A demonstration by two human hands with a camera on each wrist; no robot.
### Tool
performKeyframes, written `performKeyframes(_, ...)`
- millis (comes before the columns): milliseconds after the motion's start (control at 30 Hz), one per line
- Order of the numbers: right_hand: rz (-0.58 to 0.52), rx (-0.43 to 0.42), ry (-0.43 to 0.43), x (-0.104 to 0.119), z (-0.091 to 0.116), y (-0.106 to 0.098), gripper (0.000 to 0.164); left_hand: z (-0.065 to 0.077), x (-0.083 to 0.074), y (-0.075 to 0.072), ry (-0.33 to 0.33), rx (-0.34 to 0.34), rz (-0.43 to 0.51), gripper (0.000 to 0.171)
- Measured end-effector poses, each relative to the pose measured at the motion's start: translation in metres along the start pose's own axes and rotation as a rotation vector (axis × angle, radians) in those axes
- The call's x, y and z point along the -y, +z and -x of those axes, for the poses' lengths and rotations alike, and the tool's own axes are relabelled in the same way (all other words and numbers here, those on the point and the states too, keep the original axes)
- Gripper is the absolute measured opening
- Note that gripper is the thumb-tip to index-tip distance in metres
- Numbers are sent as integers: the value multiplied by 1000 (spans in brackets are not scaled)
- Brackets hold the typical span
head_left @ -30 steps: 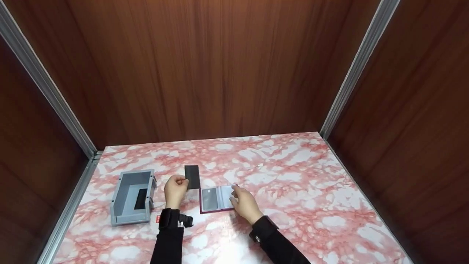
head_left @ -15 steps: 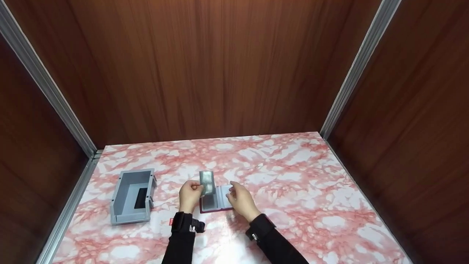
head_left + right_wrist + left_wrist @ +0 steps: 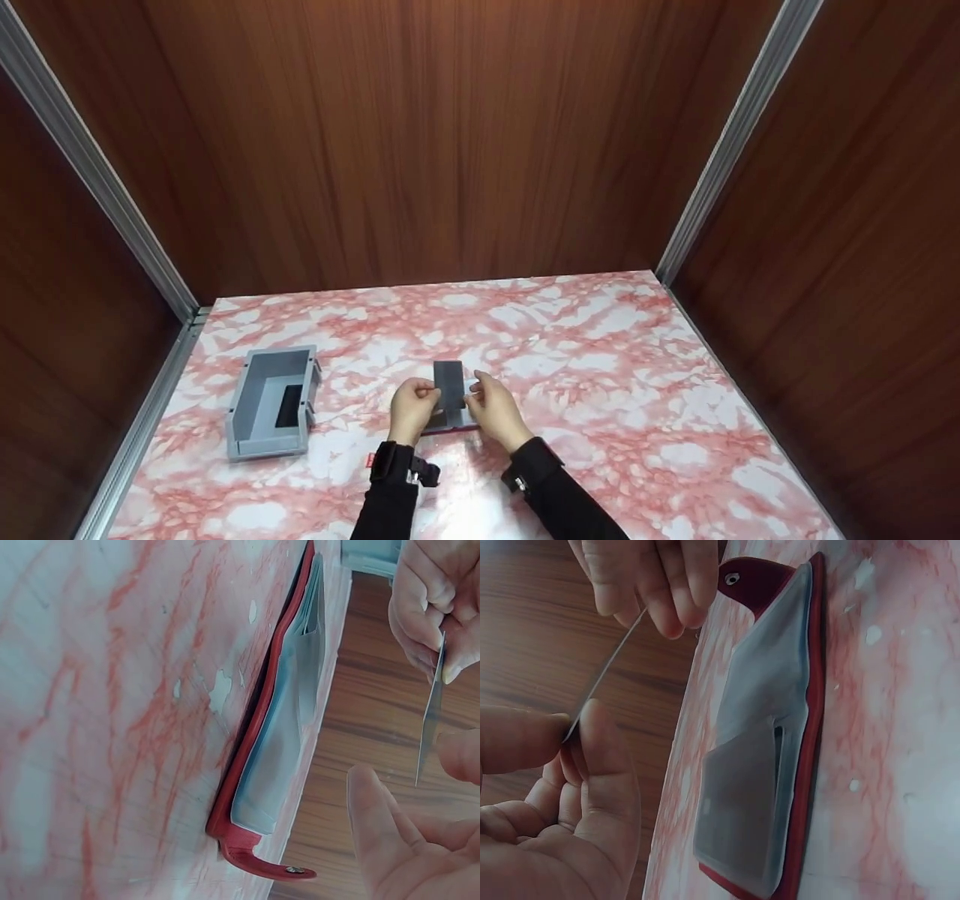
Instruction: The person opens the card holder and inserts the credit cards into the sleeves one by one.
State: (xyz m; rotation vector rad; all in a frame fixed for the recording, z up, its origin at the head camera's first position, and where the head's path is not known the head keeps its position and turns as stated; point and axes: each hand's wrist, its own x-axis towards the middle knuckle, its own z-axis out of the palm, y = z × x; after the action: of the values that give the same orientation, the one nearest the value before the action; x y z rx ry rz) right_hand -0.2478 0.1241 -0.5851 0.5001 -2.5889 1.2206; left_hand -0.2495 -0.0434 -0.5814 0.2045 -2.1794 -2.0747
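Note:
My left hand [image 3: 411,411] pinches a thin dark card [image 3: 448,381] by its edge between thumb and fingers. The card stands up over an opened red card holder [image 3: 765,682], partly covering it in the head view. Clear plastic sleeves fill the holder, and a card shows in one of them [image 3: 739,802]; a tab with a metal snap sticks out at its end. My right hand [image 3: 498,414] is at the card's other side, thumb and fingers apart, with the card's free end between them in the right wrist view.
A grey plastic bin [image 3: 268,447] stands on the left with a dark flat piece [image 3: 289,406] inside. The red-and-white marbled table [image 3: 600,360] is enclosed by wood-grain panels [image 3: 420,150] at the back and sides. A small red mark [image 3: 370,460] lies by my left wrist.
My left hand has carried the card rightward, from the holder's left side to over its middle, turning it on the way. My right hand has barely moved.

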Motion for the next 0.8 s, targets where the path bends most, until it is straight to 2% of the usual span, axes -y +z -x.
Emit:
performKeyframes(167, -26, 12, 53, 1, -1, -1, 47, 4, 0, 5, 14, 21, 0, 11)
performKeyframes(400, -115, -1, 136, 1, -4, -2, 41, 7, 4, 8, 0, 66, 15, 14)
performKeyframes(633, -118, -22, 122, -1, -6, -2, 38, 6, 7, 7, 28, 82, -51, 16)
performKeyframes(800, -153, -12, 146, -1, -7, -2, 38, 5, 9, 6, 41, 91, -94, 17)
